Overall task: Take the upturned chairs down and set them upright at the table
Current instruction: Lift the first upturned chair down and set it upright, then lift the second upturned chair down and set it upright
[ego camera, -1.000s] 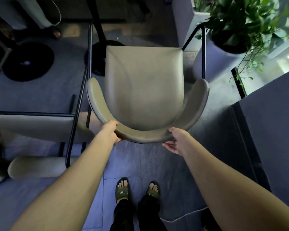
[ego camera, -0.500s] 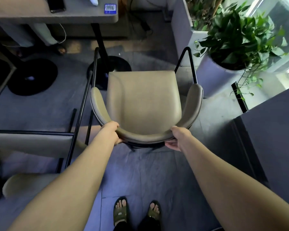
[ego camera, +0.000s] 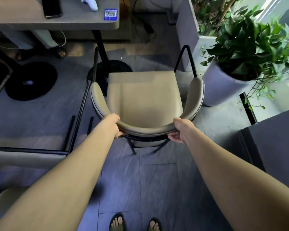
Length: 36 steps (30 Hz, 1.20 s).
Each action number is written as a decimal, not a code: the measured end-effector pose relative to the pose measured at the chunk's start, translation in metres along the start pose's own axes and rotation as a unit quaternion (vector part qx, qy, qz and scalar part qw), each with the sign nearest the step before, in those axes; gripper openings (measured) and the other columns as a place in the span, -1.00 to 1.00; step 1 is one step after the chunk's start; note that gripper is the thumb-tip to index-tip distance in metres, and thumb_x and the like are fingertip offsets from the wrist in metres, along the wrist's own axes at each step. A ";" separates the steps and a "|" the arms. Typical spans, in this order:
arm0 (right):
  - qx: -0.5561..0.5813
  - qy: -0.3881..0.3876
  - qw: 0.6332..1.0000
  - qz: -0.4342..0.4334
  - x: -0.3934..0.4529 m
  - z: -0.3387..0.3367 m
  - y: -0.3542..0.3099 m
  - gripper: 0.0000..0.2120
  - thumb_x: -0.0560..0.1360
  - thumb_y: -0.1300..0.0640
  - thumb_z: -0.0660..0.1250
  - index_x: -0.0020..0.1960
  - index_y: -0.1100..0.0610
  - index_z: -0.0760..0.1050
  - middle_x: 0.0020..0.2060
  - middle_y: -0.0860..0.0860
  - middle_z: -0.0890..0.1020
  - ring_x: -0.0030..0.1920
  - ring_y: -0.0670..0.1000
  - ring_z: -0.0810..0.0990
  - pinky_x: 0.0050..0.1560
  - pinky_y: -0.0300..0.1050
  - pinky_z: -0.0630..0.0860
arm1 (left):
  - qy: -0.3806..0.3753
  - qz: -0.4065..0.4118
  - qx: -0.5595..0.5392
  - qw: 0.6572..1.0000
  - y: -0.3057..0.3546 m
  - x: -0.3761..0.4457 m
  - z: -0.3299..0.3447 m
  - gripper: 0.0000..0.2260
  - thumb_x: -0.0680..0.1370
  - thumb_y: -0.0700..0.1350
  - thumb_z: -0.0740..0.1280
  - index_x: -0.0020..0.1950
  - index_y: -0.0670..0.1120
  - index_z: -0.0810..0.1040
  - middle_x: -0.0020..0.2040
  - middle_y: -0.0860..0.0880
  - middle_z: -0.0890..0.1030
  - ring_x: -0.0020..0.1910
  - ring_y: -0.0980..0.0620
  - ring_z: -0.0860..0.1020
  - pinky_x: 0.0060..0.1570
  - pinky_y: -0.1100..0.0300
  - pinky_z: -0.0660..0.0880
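Observation:
A beige padded chair (ego camera: 143, 97) with a curved backrest and black metal legs stands upright in front of me, its seat facing the grey table (ego camera: 57, 19) beyond it. My left hand (ego camera: 113, 125) grips the left part of the curved backrest. My right hand (ego camera: 180, 130) grips the right part, fingers curled under the rim. A second beige chair (ego camera: 28, 158) lies tipped on the left, black legs pointing away from me. Whether the held chair's feet touch the floor is hidden by the seat.
A phone (ego camera: 51, 7), a white object (ego camera: 90, 3) and a blue QR sticker (ego camera: 110, 14) lie on the table. Black round table bases (ego camera: 32, 80) sit on the floor. A potted plant (ego camera: 237, 67) stands right of the chair, a grey partition (ego camera: 277, 147) nearer right. Another person's feet (ego camera: 60, 53) show under the table.
The chair has moved away from me toward the table and lower, so more of the table top is in view. Both hands keep their hold on the backrest.

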State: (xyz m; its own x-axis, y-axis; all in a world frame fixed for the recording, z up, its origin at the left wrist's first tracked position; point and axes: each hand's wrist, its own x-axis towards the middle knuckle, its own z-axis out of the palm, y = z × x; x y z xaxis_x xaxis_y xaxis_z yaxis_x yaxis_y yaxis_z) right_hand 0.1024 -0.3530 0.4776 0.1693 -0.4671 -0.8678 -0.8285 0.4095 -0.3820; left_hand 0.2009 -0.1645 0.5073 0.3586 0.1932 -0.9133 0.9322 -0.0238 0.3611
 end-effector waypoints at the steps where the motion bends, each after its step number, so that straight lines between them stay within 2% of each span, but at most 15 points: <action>1: 0.001 -0.002 1.000 -0.003 0.003 0.001 -0.007 -0.70 0.57 -0.01 0.17 -0.12 0.23 0.43 -0.37 0.19 0.60 -0.44 0.09 0.58 -0.67 -0.23 0.47 | -0.001 0.003 0.002 1.000 0.007 0.001 0.003 -0.71 0.60 -0.21 0.25 0.32 -0.17 0.37 0.37 -0.16 0.42 0.34 -0.23 0.40 0.19 -0.18 0.46; 4: 0.005 0.000 1.000 -0.002 0.009 0.008 -0.022 -0.69 0.57 -0.02 0.16 -0.16 0.22 0.41 -0.39 0.18 0.59 -0.45 0.08 0.56 -0.67 -0.25 0.45 | 0.001 0.007 0.011 1.000 0.024 0.006 0.010 -0.62 0.59 -0.20 0.26 0.41 -0.17 0.34 0.38 -0.16 0.40 0.36 -0.23 0.37 0.20 -0.16 0.47; 8: 0.000 0.004 1.000 0.016 0.008 0.013 -0.033 -0.68 0.58 0.00 0.16 -0.18 0.25 0.39 -0.40 0.19 0.58 -0.46 0.09 0.56 -0.62 -0.23 0.46 | 0.003 0.014 0.016 1.000 0.033 0.006 0.014 -0.70 0.61 -0.21 0.24 0.34 -0.18 0.37 0.38 -0.17 0.41 0.37 -0.20 0.38 0.20 -0.13 0.45; 12: -0.003 0.003 1.000 0.031 0.004 0.012 -0.037 -0.67 0.58 0.02 0.15 -0.18 0.28 0.37 -0.40 0.20 0.58 -0.46 0.09 0.54 -0.68 -0.20 0.48 | 0.000 0.024 0.022 0.999 0.033 0.007 0.016 -0.64 0.61 -0.22 0.22 0.41 -0.19 0.34 0.37 -0.16 0.43 0.34 -0.20 0.41 0.17 -0.16 0.46; 17: -0.019 0.000 1.000 0.019 -0.001 0.010 -0.036 -0.63 0.60 -0.01 0.12 -0.17 0.29 0.39 -0.40 0.18 0.57 -0.46 0.06 0.53 -0.62 -0.26 0.48 | -0.012 0.028 0.009 1.000 0.032 0.005 0.013 -0.62 0.59 -0.18 0.27 0.40 -0.16 0.35 0.37 -0.15 0.43 0.33 -0.18 0.42 0.15 -0.09 0.48; 19: -0.020 -0.019 1.000 0.004 -0.007 0.006 -0.034 -0.58 0.62 -0.11 0.09 -0.04 0.26 0.42 -0.37 0.15 0.57 -0.41 0.04 0.54 -0.48 -0.18 0.51 | -0.035 0.034 -0.010 0.999 0.029 0.003 0.005 -0.63 0.56 -0.13 0.34 0.35 -0.15 0.40 0.33 -0.15 0.45 0.31 -0.18 0.44 0.14 -0.11 0.52; 22: -0.067 -0.060 0.996 -0.029 -0.023 -0.001 -0.015 -0.44 0.53 -0.38 0.04 0.13 0.09 0.41 -0.24 0.10 0.63 -0.16 0.04 0.64 -0.14 -0.06 0.59 | -0.087 0.046 -0.014 0.995 0.015 -0.001 -0.019 -0.64 0.50 0.02 0.41 0.17 -0.17 0.46 0.24 -0.14 0.49 0.24 -0.15 0.49 0.02 -0.09 0.58; 24: -0.109 -0.083 0.989 -0.049 -0.040 -0.001 0.005 -0.37 0.49 -0.44 0.04 0.18 0.08 0.40 -0.17 0.09 0.64 -0.05 0.05 0.65 0.01 -0.02 0.58 | -0.112 0.063 0.006 0.992 0.001 -0.006 -0.044 -0.58 0.56 0.07 0.33 0.31 -0.14 0.45 0.34 -0.12 0.46 0.34 -0.13 0.44 0.06 -0.05 0.54; 26: -0.117 -0.115 0.984 -0.068 -0.061 0.005 0.023 -0.37 0.53 -0.38 0.08 0.28 0.12 0.40 -0.16 0.06 0.64 -0.02 0.04 0.64 -0.02 -0.04 0.56 | -0.134 0.074 0.025 0.988 -0.014 -0.016 -0.075 -0.57 0.61 0.06 0.23 0.42 -0.12 0.39 0.39 -0.11 0.45 0.37 -0.12 0.43 0.13 -0.01 0.49; 28: -0.099 -0.135 0.983 -0.080 -0.088 0.018 0.040 -0.44 0.59 -0.25 0.10 0.36 0.16 0.40 -0.15 0.03 0.64 -0.04 0.03 0.63 -0.13 -0.08 0.53 | -0.138 0.085 0.030 0.986 -0.024 -0.031 -0.115 -0.64 0.63 0.04 0.19 0.36 -0.11 0.44 0.28 -0.10 0.52 0.25 -0.09 0.52 0.05 0.04 0.50; 29: -0.091 -0.144 0.981 -0.090 -0.103 0.026 0.046 -0.49 0.62 -0.19 0.11 0.35 0.17 0.42 -0.15 0.03 0.64 -0.05 0.02 0.62 -0.16 -0.10 0.51 | -0.136 0.095 0.025 0.986 -0.028 -0.040 -0.136 -0.70 0.64 0.04 0.18 0.24 -0.11 0.50 0.17 -0.08 0.56 0.11 -0.06 0.57 -0.03 0.07 0.52; 32: -0.092 -0.167 0.975 -0.114 -0.161 0.055 0.067 -0.64 0.65 -0.08 0.10 0.18 0.16 0.49 -0.18 0.03 0.63 -0.13 0.00 0.60 -0.16 -0.12 0.48 | -0.118 0.130 0.020 0.984 -0.039 -0.065 -0.208 -0.78 0.63 0.00 0.19 -0.13 -0.06 0.52 -0.23 0.01 0.64 -0.26 0.06 0.59 -0.21 0.16 0.50; 34: -0.103 -0.183 0.969 -0.130 -0.186 0.073 0.078 -0.70 0.64 -0.05 0.11 0.07 0.13 0.50 -0.20 0.02 0.63 -0.20 -0.03 0.59 -0.16 -0.14 0.49 | -0.104 0.154 0.032 0.982 -0.045 -0.074 -0.244 -0.75 0.62 -0.02 0.22 -0.23 -0.04 0.50 -0.48 0.07 0.61 -0.46 0.13 0.60 -0.22 0.17 0.47; 36: -0.120 -0.193 0.963 -0.142 -0.215 0.101 0.091 -0.71 0.64 -0.05 0.12 -0.05 0.11 0.49 -0.22 0.00 0.63 -0.23 -0.05 0.59 -0.18 -0.14 0.49 | -0.082 0.167 0.029 0.982 -0.052 -0.081 -0.294 -0.73 0.62 -0.04 0.22 -0.28 -0.04 0.47 -0.58 0.08 0.54 -0.57 0.16 0.55 -0.28 0.19 0.47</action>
State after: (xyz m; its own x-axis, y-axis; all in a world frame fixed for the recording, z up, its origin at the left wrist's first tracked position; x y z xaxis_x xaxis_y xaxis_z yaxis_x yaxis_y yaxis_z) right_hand 0.0442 -0.1363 0.5969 0.5544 -0.1873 -0.8109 -0.8117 0.0936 -0.5766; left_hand 0.1095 0.1094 0.6185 0.6434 0.0047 -0.7655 0.7606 -0.1168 0.6386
